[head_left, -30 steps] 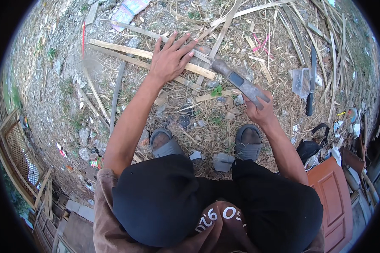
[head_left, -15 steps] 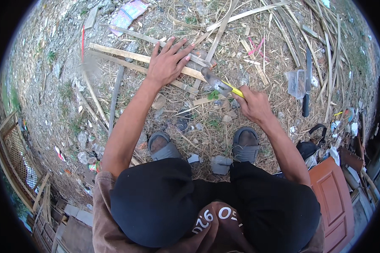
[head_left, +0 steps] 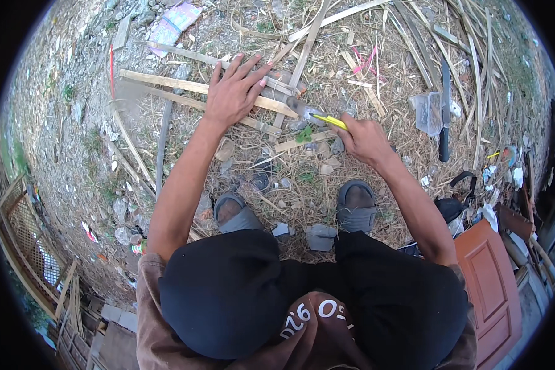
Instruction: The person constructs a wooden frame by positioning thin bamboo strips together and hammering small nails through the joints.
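I squat over a pile of thin wooden slats [head_left: 166, 83] lying on dry straw. My left hand [head_left: 234, 92] is spread flat, palm down, pressing on the slats where they cross. My right hand [head_left: 364, 139] grips the yellow handle of a hammer [head_left: 327, 119]. Its blurred grey head sits low by the slat ends, just right of my left hand's fingers. My two feet in grey sandals [head_left: 354, 203] stand below the slats.
A long dark knife [head_left: 444, 114] and a clear plastic container [head_left: 427, 113] lie to the right. More bamboo strips [head_left: 475, 55] fill the upper right. A reddish door panel [head_left: 487, 283] lies at lower right, and a wooden lattice fence [head_left: 24, 246] at lower left.
My right hand has swung the hammer down and leftward, bringing its head closer to the slats beside my left hand. My left hand has stayed pressed on the slats.
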Demonstrator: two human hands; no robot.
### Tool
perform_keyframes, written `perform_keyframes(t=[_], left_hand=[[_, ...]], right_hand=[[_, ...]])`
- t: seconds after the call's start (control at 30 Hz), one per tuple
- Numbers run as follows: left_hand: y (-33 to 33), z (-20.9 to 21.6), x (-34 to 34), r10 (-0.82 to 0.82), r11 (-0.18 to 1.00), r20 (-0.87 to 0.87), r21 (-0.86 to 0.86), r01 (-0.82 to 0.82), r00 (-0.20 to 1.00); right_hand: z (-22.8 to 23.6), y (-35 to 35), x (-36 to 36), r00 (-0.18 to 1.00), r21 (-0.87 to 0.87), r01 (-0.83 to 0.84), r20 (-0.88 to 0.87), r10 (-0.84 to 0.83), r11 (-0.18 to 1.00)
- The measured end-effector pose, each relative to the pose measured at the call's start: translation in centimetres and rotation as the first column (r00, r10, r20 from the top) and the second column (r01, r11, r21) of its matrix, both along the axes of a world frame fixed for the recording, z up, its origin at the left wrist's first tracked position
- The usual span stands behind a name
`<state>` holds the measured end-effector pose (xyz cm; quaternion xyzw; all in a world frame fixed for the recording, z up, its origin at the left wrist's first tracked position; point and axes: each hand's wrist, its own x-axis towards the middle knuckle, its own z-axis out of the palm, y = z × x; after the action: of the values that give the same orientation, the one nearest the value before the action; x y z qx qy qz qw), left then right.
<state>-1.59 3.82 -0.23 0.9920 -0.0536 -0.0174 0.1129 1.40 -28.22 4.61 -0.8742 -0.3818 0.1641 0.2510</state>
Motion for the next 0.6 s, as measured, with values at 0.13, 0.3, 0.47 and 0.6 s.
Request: perform_keyframes(t=[0.13, 0.3, 0.47, 0.6], left_hand=[[0.0, 0.1, -0.6, -0.005, 1.000, -0.032, -0.030, 0.004, 0.999], [0.1, -0.1, -0.1, 0.000, 1.000, 0.006, -0.020, 0.000, 1.000], [0.2, -0.2, -0.1, 0.005, 1.000, 0.043, -0.019, -0.004, 0.999], [0.2, -0.4, 0.1, 0.002, 1.000, 0.049, 0.013, -0.002, 0.999]], right_hand=[[1.3, -0.4, 0.3, 0.983, -0.015, 0.124, -0.131, -0.125, 0.992], [1.0, 0.2, 0.7, 0.973, 0.011, 0.072, -0.219, -0.067, 0.997], [2.3, -0.5, -0.2, 0.950, 0.022, 0.091, -0.302, -0.080, 0.996], [0.6, 1.1, 0.2, 0.905, -0.215, 0.117, -0.380, -0.193, 0.970]])
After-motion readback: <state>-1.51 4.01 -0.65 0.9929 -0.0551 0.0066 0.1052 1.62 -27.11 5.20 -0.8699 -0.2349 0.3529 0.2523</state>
